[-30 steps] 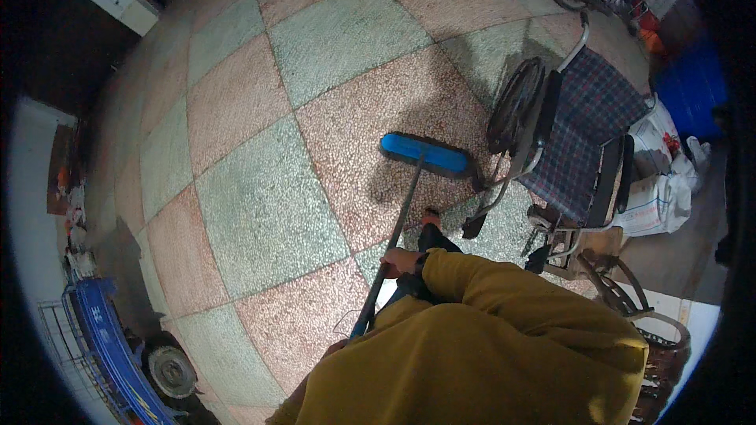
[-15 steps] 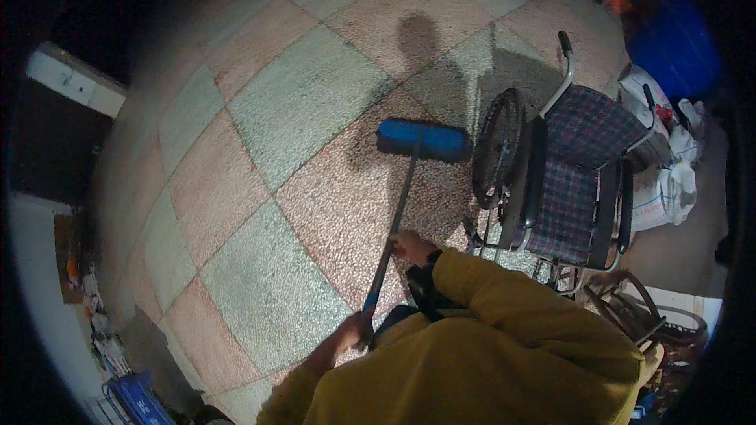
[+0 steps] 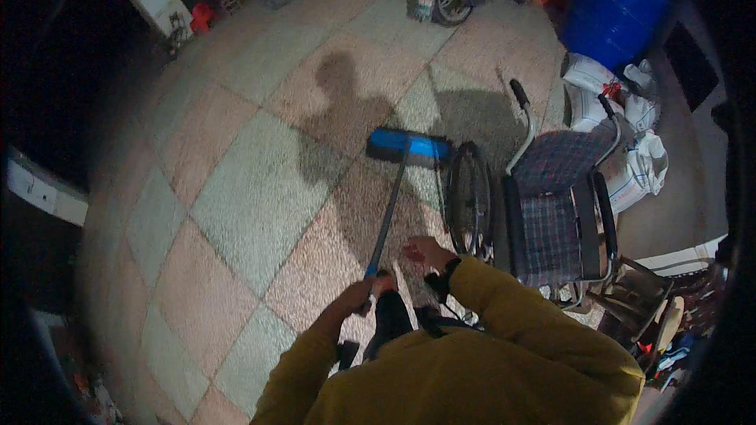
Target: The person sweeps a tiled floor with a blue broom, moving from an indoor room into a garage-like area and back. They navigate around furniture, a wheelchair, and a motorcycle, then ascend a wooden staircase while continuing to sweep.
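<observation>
Gripping blue-headed push broom [image 3: 405, 148], dark handle

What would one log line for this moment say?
left hand: grips broom handle | right hand: off the handle, open | broom head: blue, on tiled floor | wheelchair: right of broom

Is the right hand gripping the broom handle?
No, the right hand hangs open beside the broom handle; only the left hand grips it.
</observation>
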Tool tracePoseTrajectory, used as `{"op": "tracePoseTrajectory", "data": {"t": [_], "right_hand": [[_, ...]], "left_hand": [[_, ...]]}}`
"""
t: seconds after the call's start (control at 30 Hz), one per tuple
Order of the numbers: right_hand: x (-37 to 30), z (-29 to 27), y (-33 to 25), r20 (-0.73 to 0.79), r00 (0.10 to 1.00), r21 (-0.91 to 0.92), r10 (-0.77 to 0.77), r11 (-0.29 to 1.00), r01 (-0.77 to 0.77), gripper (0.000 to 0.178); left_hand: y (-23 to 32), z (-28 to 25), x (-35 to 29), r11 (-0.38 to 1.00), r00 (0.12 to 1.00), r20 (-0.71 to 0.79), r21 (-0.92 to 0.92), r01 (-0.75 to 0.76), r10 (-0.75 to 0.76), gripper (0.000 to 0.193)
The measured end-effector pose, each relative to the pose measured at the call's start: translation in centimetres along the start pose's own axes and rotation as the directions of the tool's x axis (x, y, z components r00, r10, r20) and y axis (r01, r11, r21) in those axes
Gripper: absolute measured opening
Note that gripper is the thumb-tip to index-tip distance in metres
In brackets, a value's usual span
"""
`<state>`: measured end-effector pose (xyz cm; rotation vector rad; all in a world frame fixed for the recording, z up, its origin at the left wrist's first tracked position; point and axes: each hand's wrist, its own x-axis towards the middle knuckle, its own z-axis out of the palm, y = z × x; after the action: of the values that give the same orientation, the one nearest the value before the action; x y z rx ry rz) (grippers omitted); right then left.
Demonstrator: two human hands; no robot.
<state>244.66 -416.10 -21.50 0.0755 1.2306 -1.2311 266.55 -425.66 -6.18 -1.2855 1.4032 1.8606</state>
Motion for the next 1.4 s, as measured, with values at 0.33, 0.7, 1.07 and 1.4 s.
{"op": "tracePoseTrajectory", "data": {"t": [0.33,0.7,1.07,1.4], "right_hand": [[11.8,3.3,1.9,0.440,0.895,-0.533,-0.076,0.780,0.328,0.032],[12.1,13.2,-5.5,0.709,0.705,-0.676,0.006,0.290,0.677,0.052],[21.0,5.8,-20.7,0.503,0.637,-0.542,-0.584,0.361,0.759,0.018],[20.2,-2.8,-35.5,-0.127,0.875,0.042,-0.467,0.879,0.475,0.024]], "left_hand": [[-9.7,-14.6,-6.3,0.916,0.918,-0.109,-0.181,0.358,-0.380,0.042],[1.3,-14.7,-0.7,0.970,0.960,-0.138,-0.047,0.240,-0.244,0.026],[21.2,-17.3,9.8,0.917,0.959,0.136,0.351,0.189,-0.250,0.015],[42.4,-7.8,27.8,0.839,0.963,0.197,0.478,-0.260,0.186,0.018]]}}
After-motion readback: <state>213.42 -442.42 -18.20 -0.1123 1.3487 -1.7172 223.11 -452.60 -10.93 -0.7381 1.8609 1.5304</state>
